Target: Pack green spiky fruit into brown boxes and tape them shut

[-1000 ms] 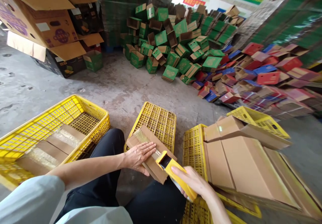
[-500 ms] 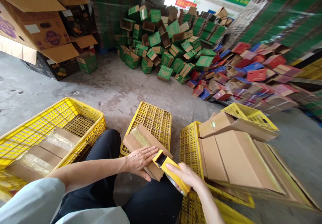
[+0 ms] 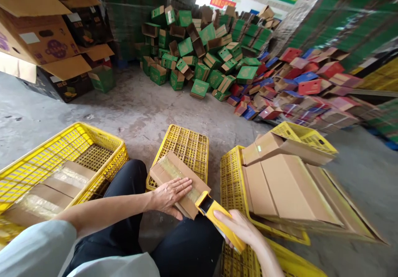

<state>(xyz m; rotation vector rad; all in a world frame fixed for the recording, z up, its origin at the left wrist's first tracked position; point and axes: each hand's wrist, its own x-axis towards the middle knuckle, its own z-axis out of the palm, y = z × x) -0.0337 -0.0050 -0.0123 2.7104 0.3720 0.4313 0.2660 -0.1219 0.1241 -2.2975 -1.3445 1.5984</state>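
A brown cardboard box [image 3: 164, 178] lies tilted on an upturned yellow crate [image 3: 190, 142] in front of my knees, with a strip of clear tape [image 3: 173, 170] along its top. My left hand [image 3: 173, 193] rests flat on the box, fingers stretched out. In my right hand [image 3: 241, 226] is a yellow tape dispenser [image 3: 221, 218], gripped by its body. Its head touches the right end of the box, where the tape runs under it.
A yellow crate [image 3: 104, 127] at left holds taped cardboard boxes [image 3: 66, 177]. At right, flattened cartons [image 3: 289, 185] lie on another yellow crate [image 3: 230, 181]. Piles of green boxes [image 3: 200, 88] and red boxes [image 3: 310, 87] cover the floor behind. Large open cartons [image 3: 46, 36] stand back left.
The tape dispenser has moved right and slightly toward me, to the end of the box. More of the tape strip shows beside my left hand, which has stayed on the box.
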